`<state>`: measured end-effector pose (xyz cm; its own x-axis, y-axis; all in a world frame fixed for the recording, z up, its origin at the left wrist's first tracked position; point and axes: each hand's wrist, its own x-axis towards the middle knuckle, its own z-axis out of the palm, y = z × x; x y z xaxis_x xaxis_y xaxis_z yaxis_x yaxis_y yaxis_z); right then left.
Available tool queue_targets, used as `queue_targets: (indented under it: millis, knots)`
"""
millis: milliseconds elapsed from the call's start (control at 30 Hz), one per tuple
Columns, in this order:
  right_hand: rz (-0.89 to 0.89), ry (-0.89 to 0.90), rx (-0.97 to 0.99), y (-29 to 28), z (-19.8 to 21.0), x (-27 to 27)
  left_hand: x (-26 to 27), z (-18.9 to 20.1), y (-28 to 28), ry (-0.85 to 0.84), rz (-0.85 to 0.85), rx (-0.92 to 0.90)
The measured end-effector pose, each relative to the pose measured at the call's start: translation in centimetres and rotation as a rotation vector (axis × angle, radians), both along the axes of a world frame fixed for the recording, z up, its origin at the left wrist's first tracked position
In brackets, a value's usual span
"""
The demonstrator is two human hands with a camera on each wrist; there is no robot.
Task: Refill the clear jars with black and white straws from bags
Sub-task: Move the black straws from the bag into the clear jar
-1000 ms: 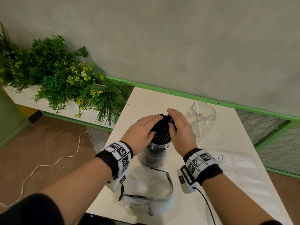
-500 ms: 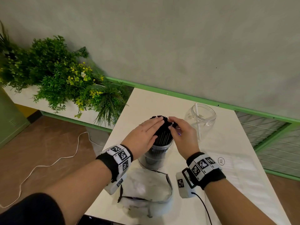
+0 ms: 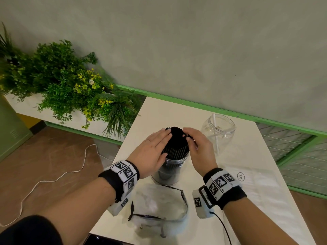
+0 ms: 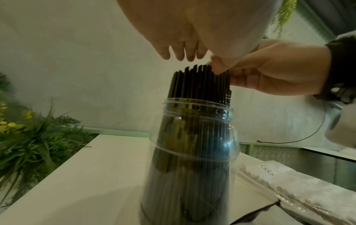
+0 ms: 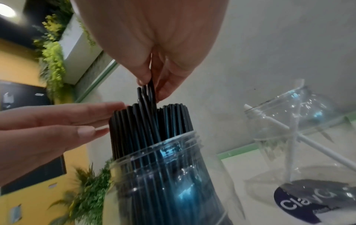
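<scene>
While the flat left hand (image 3: 154, 152) steadies black straws (image 3: 175, 144) packing one jar (image 3: 168, 172), the right hand (image 3: 200, 149) pinches several.

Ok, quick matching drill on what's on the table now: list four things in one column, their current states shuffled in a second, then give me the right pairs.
Things:
1. near jar
2. far jar
3. left hand
4. right hand

States:
A. pinches a few black straws raised above the bundle
B. packed with black straws
C. flat, fingers straight, against the side of the bundle
D. nearly empty, with white straws leaning inside

Pairs: 1-B, 2-D, 3-C, 4-A
</scene>
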<state>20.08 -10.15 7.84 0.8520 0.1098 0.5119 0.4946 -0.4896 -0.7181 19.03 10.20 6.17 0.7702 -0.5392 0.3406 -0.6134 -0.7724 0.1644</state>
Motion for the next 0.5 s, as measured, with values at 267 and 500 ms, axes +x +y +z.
queue_targets:
  millis: [267, 500]
  knots:
    - [0.083, -0.04, -0.362, 1.1, -1.0, -0.4, -0.1, -0.1, 0.4, 0.1, 0.018, 0.056]
    - [0.113, -0.033, -0.653, 1.0, -1.9, -0.8, -0.5, -0.6, 1.2, 0.078, 0.058, 0.093]
